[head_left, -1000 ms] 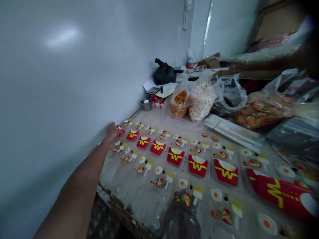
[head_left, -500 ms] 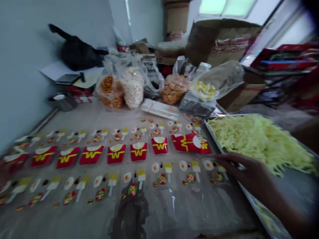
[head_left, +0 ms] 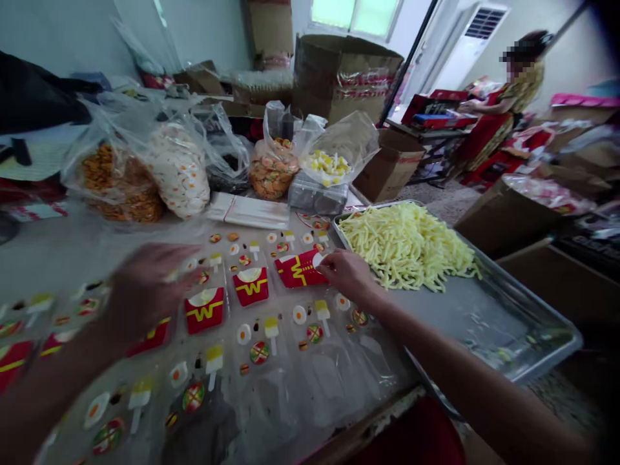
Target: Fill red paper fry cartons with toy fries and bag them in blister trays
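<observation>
My right hand (head_left: 351,274) reaches to the right end of the row, its fingertips pinched together at the white curved edge of flat red fries cartons (head_left: 300,268) marked with a yellow W. My left hand (head_left: 150,284) is smeared by motion and hovers over the row's left part, covering some pieces. Between the hands, a red fries carton (head_left: 250,285) with a pale top lies in a clear plastic tray. Nearer me, the trays hold small toy pieces: a fried egg (head_left: 299,314), a round pizza-like piece (head_left: 259,352) and a yellow-and-white popsicle (head_left: 272,332).
On the right, a metal tray (head_left: 537,323) holds a heap of pale yellow strips (head_left: 407,245). Bags of small pieces, including an egg-piece bag (head_left: 177,171), line the back beside white strips (head_left: 249,211). Cardboard boxes (head_left: 341,77) stand behind; a person (head_left: 504,110) works at the far right.
The view has swung right. My left hand has come from the far left edge to over the row. My right hand has moved onto the end of the red cartons.
</observation>
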`<action>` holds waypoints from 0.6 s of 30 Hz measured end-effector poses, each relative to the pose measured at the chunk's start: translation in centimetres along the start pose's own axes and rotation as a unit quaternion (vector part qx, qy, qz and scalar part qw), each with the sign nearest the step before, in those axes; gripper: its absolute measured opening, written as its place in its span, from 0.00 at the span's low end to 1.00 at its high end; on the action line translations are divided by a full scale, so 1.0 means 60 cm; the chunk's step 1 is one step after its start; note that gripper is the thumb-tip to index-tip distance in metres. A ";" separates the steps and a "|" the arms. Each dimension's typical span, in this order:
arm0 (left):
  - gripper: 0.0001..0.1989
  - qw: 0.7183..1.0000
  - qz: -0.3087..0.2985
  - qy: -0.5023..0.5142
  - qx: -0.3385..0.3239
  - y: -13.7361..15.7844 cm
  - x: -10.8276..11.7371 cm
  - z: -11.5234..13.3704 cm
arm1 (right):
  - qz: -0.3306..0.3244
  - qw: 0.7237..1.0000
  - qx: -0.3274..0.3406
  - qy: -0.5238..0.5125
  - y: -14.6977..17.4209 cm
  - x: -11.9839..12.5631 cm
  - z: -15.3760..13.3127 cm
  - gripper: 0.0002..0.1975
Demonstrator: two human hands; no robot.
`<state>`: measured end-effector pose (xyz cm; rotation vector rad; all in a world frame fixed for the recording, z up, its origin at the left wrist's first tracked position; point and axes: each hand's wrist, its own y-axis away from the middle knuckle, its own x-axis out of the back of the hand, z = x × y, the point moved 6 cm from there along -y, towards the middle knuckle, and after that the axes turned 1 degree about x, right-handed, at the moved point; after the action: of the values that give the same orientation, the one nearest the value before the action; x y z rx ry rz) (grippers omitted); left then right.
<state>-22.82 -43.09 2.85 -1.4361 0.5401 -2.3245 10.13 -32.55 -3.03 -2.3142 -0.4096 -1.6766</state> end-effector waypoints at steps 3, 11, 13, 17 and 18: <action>0.32 0.975 -0.134 -0.044 -0.171 -0.023 -0.169 0.140 | -0.006 1.000 -0.026 -0.014 -0.014 -0.028 -0.008 0.13; 0.29 0.963 -0.179 0.003 -0.201 -0.059 -0.339 0.265 | 0.040 0.983 -0.072 -0.167 -0.009 -0.016 0.016 0.12; 0.33 0.967 -0.156 0.029 -0.201 -0.072 -0.336 0.248 | 0.074 0.975 -0.095 -0.184 0.002 0.006 0.043 0.13; 0.42 0.981 -0.127 0.019 -0.148 -0.086 -0.336 0.224 | 0.133 0.976 -0.111 -0.131 0.045 0.046 0.090 0.10; 0.45 0.982 -0.122 0.009 -0.144 -0.085 -0.336 0.232 | 0.150 0.979 -0.097 -0.101 0.057 0.054 0.092 0.10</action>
<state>-2.26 -30.78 -4.32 -1.6959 0.7727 -2.5316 17.23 -33.44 -1.79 -2.5420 0.0720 -1.3988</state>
